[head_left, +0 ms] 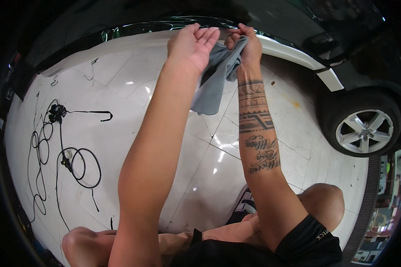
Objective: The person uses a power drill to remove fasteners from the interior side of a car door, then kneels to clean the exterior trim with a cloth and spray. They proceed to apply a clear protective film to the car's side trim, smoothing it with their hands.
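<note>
Both my arms reach forward to the lower edge of a dark, glossy car body [133, 29]. My left hand [194, 44] is turned palm up beneath that edge, its fingers stretched out and its thumb near the shiny rim. Just to the right, my right hand [250, 46] is closed on a grey cloth [214, 84]. The cloth hangs down between my two wrists, folded and loose at its lower end. Whether my fingertips touch the car body I cannot tell.
A white sill strip [294, 53] runs right toward a wheel [365, 131] with a silver rim. On the white tiled floor [200, 155] at left lie a looped black cable [84, 184] and a thin hooked black rod [91, 112]. A dark grate [365, 209] borders the right.
</note>
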Motion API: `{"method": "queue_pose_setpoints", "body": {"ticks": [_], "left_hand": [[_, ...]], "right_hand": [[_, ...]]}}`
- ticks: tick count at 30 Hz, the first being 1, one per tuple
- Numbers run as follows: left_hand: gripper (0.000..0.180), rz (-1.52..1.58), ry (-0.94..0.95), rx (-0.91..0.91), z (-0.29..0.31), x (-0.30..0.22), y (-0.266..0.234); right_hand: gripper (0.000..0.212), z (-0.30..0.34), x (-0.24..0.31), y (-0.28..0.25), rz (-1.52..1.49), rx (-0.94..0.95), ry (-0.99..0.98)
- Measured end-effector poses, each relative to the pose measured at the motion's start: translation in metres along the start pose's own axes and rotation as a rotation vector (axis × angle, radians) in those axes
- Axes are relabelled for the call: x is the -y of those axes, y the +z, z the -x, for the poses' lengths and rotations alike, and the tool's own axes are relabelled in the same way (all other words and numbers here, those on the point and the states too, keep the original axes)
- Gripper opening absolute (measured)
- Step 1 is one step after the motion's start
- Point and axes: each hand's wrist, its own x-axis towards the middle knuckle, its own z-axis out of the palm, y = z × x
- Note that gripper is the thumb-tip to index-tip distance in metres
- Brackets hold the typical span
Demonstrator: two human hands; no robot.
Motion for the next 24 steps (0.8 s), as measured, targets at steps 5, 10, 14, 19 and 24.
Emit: {"method": "queue_pose_setpoints", "body": {"ticks": [5, 10, 14, 19, 24], "left_hand": [[0.019, -0.082, 0.055, 0.020, 0.001, 0.018, -0.008], [0.019, -0.728, 0.284, 0.032, 0.024, 0.039, -0.035], [0.020, -1.278, 0.582, 0.331, 0.032, 0.051, -0.053], [0.016, -1.362, 0.584, 0.369, 0.026, 0.037, -0.047], [0.014, -1.294, 0.633, 0.438, 0.019, 0.052, -0.040]], "right_hand": [[0.032, 0.004, 0.009, -0.007, 0.105, -0.020, -0.049], [0.040, 0.022, 0.004, 0.006, 0.646, -0.232, -0.183], [0.043, 0.033, 0.005, 0.000, 0.799, -0.399, -0.224], [0.037, 0.054, 0.008, -0.023, 0.348, 0.080, 0.035], [0.021, 0.065, 0.021, -0.041, 0.286, 0.044, 0.015]]}}
